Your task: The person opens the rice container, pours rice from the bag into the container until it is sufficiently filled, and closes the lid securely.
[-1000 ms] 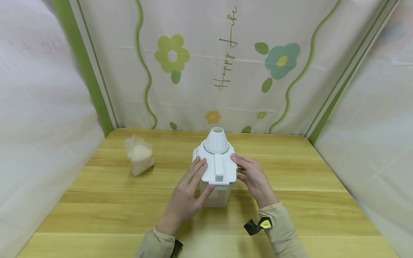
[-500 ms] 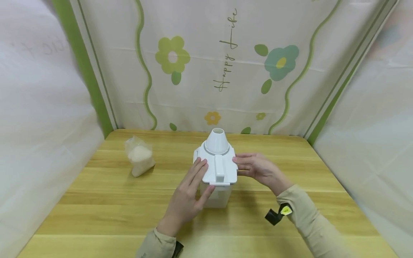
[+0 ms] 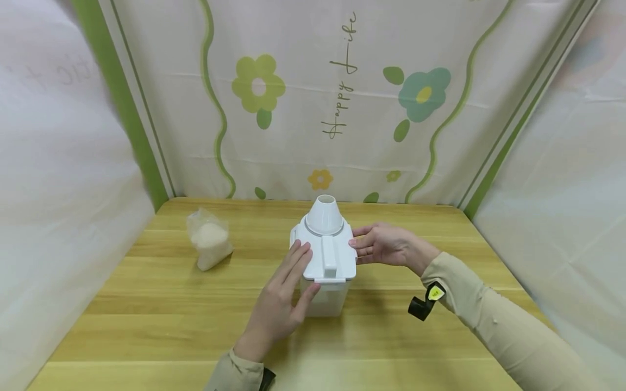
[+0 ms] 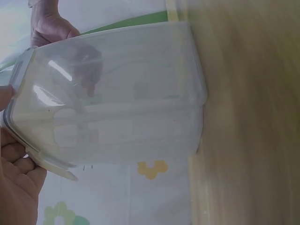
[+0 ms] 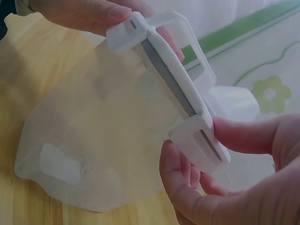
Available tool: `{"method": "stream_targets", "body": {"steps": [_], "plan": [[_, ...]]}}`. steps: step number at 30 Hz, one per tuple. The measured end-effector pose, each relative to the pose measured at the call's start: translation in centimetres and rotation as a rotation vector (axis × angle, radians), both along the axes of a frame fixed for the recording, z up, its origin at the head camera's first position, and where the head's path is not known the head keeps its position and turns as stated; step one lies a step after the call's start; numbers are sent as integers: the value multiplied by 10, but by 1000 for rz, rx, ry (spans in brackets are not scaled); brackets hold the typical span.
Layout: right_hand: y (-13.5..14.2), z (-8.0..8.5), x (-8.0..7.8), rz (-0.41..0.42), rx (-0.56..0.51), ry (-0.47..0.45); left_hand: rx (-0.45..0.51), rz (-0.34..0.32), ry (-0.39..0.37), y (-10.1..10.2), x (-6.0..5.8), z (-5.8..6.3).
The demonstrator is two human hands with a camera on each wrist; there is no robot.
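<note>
- The container (image 3: 326, 302) stands upright on the desk (image 3: 161, 326), about midway between its left and right edges.
- Its white lid (image 3: 344, 260) carries a cone-shaped spout (image 3: 325, 218) on the side toward the desk's far edge, and a handle (image 5: 204, 58) toward the person. From the head the handle looks like a bar; the right wrist view shows an open loop.
- The left hand (image 3: 277, 303) lays extended fingers on the lid's left part, thumb spread away at the front latch (image 5: 124, 35). The left wrist view adds its lower fingers, bent beside the left latch (image 4: 54, 166), which juts outward.
- The right hand (image 3: 388, 245) pinches the right latch (image 5: 199, 143) between thumb and index finger, a grip plain only in the right wrist view.
- That view also shows a grey seal (image 5: 168, 77) under the lid, and the desk's grain through the see-through wall. In the left wrist view, part of the right hand shows through the container.
- A clear bag (image 3: 210, 239) of pale contents sits near the desk's far left corner, well apart from the container.
</note>
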State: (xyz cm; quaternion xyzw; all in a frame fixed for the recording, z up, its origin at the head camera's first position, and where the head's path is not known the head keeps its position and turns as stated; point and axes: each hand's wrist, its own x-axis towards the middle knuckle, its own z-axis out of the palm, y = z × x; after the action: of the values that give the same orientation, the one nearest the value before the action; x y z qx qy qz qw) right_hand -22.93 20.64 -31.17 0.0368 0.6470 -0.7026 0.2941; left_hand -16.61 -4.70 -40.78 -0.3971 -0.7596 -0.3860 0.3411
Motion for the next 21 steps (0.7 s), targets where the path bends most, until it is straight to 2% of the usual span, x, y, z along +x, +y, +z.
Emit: {"method": "stream_targets", "body": {"steps": [11, 21], "plan": [[2, -3, -4, 52, -65, -62, -17, -1, -1, -1, 0, -2], [4, -8, -5, 34, -128, -105, -21, -2, 9, -1, 0, -1]]}}
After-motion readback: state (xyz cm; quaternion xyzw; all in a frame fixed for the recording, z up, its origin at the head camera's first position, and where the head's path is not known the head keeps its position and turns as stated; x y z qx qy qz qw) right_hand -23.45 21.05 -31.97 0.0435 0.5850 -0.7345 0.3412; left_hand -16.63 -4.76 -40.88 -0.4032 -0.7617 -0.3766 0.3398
